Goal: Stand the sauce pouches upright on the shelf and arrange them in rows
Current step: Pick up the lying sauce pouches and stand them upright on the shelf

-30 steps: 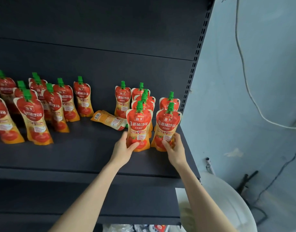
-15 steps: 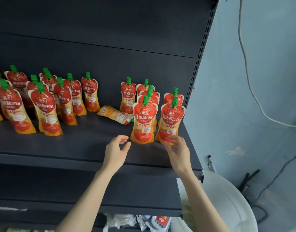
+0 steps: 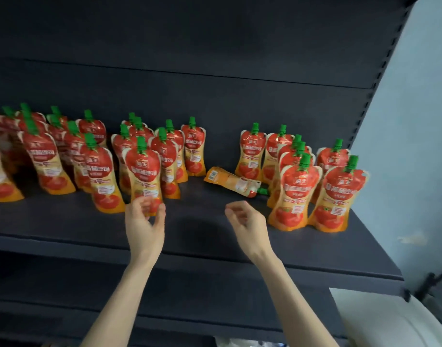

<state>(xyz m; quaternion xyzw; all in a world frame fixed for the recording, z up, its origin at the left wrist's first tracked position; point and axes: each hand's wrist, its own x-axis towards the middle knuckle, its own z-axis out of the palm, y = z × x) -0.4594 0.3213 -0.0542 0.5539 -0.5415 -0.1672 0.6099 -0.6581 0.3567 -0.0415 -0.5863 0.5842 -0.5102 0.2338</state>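
Sauce pouches (image 3: 193,150), red and orange with green caps, crowd the dark shelf (image 3: 205,246). One fallen pouch (image 3: 233,182) lies on its side in the gap between two bunches. Its cap end points toward the right-hand bunch, just beside the foot of a standing pouch.

To the right of the fallen pouch a tight cluster stands in short rows, with two front pouches (image 3: 293,196) side by side nearest the shelf edge. To its left another bunch stands upright but less tidily, and further left more stand crowded and blurred.

In front of the fallen pouch, nearer the shelf edge, the right hand (image 3: 248,222) hovers with fingers loosely curled, holding nothing. The left hand (image 3: 145,226) is further left, at the foot of the leading pouch (image 3: 143,171) of the left bunch. Its fingers are spread and relaxed around the base, too blurred to tell whether they touch it.

Beyond the right cluster a slotted upright (image 3: 380,78) closes the shelf's end against a pale blue wall (image 3: 420,136). A white rounded object (image 3: 390,324) sits low beneath.
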